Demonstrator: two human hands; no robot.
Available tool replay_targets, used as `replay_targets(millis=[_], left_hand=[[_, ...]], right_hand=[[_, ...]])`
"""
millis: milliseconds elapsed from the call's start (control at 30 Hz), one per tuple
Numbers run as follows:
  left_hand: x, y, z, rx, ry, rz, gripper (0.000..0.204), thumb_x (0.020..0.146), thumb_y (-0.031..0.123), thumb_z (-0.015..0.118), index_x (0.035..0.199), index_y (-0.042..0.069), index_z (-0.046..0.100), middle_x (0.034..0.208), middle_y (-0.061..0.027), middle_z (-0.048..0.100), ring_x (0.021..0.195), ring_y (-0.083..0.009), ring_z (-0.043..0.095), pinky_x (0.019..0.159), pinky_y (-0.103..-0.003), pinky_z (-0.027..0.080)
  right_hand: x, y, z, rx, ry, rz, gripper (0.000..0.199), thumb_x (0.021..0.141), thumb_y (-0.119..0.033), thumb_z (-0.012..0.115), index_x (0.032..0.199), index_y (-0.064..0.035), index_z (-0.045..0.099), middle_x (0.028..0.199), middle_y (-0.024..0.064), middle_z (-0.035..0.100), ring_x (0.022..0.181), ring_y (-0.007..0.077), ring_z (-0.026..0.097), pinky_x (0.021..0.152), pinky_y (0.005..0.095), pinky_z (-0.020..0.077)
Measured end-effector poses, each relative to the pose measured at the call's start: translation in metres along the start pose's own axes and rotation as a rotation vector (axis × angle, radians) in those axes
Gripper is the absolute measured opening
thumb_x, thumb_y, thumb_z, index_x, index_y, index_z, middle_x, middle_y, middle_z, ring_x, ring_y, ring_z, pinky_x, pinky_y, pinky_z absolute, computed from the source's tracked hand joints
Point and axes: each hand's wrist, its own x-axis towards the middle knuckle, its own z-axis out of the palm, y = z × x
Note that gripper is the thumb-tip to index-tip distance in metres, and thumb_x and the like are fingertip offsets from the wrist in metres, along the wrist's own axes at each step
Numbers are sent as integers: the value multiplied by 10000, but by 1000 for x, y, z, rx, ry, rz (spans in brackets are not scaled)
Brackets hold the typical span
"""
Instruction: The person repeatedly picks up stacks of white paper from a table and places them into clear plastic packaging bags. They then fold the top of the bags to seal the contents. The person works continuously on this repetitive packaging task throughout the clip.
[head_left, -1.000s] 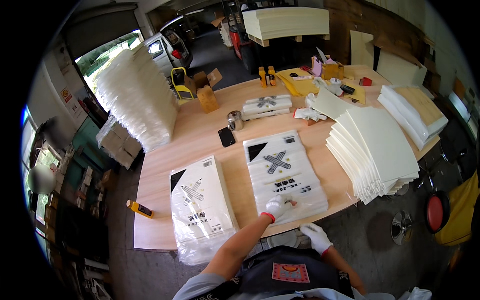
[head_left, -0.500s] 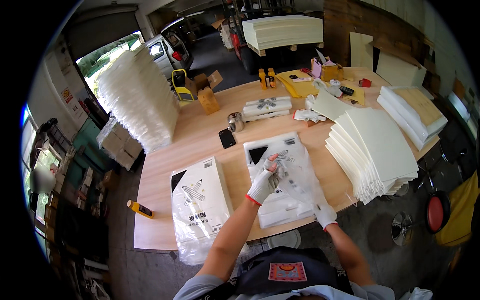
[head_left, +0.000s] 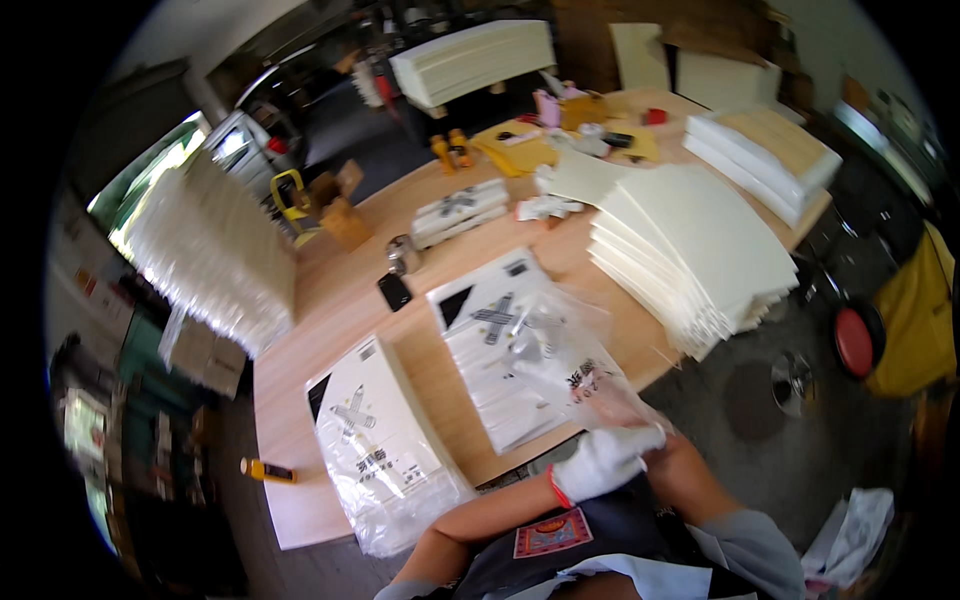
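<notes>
My right arm reaches into a clear printed plastic bag (head_left: pixel 578 355). My right hand (head_left: pixel 530 342), in a white glove, shows blurred through the film, and its fingers cannot be made out. At the bag's mouth, near the right forearm, my left hand (head_left: pixel 605 462) wears a white glove with a red cuff; its fingers are closed on the bag's edge. Beneath lies a stack of flat plastic bags (head_left: pixel 480 365) printed with crossed pencils and a black corner. To the left rests a bagged pack of paper (head_left: pixel 385 430) with the same print, its loose film end over the table edge.
Fanned cream paper sheets (head_left: pixel 690 240) lie right of the bags, with wrapped packs (head_left: pixel 765 150) beyond. Farther back are rolled printed bags (head_left: pixel 460 212), a phone (head_left: pixel 394 292), a metal cup (head_left: pixel 402 255) and gloves (head_left: pixel 548 207). An orange bottle (head_left: pixel 268 470) stands near the left edge.
My right hand has gone from the stack's near right corner into the bag. My left hand has moved from the stack's middle down to the bag's mouth. The view has tilted and shifted.
</notes>
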Motion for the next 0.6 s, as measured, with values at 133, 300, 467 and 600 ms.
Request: replay_targets(millis=[133,300,467,600], left_hand=[[1,-61,-7,20,167,-146,210,841,30,565,1041,53,625,787,-115,627,654,-190,607,581,-323,476],[6,-88,-26,-275,364,-500,162,895,84,545,1022,67,644,699,-35,602,577,-87,558,526,-235,448],[42,-99,-20,-392,230,-559,184,905,84,534,1063,35,617,780,-22,621,556,-55,527,516,-202,436],[72,-129,-3,-459,80,-444,256,943,164,511,1143,11,556,961,-68,638,681,-86,583,561,-242,487]], right_hand=[[10,4,-30,-15,-108,-57,192,842,-273,572,981,-163,647,831,100,644,757,281,625,678,383,485],[-21,50,-126,100,650,-137,176,823,-292,601,853,-121,627,842,100,622,774,295,601,694,406,477],[-26,135,-162,-357,534,105,282,756,-343,630,925,-120,592,940,66,581,914,239,556,784,389,428],[-15,169,-155,-398,542,-48,219,794,-330,574,830,-115,597,798,75,596,796,260,589,700,407,466]])
